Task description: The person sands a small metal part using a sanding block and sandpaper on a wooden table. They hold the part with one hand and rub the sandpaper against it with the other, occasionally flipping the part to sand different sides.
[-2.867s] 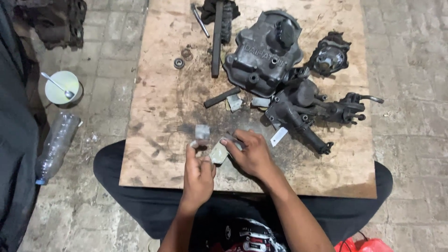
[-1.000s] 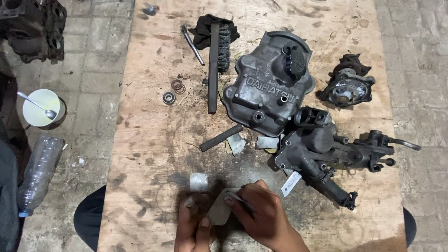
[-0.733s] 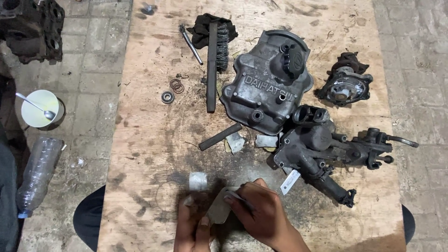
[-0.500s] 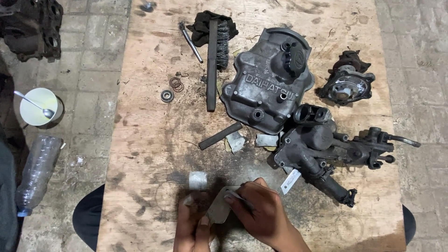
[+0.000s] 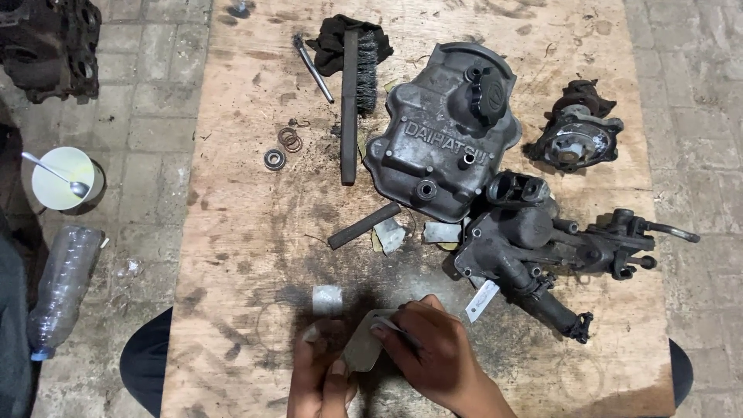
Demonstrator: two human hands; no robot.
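A person sits at a stained wooden board (image 5: 232, 232) laid on a paved floor, seen from above. Both hands meet at the near edge. The left hand (image 5: 323, 371) pinches the lower end of a small flat grey metal plate (image 5: 364, 348), fingers curled closed around it. The right hand (image 5: 433, 352) is also closed, pressing a thin dark tool (image 5: 398, 331) against the plate's upper edge (whether it is a blade or a scraper is too small to tell). Just above the hands a short pale metal cylinder (image 5: 326, 299) stands on the board, untouched.

Farther back lie a grey engine valve cover (image 5: 441, 139), a dark housing assembly with a lever (image 5: 542, 248), a round pump-like part (image 5: 574, 139), a wire brush (image 5: 352, 101), a thin rod (image 5: 313, 68), a bearing (image 5: 274, 159) and a short black bar (image 5: 364, 225). Off the board to the left are a cup with a spoon (image 5: 62, 178) and a plastic bottle (image 5: 62, 286).

The plate looks mid-way through being worked; the larger parts are dirty and seemingly unhandled for now.
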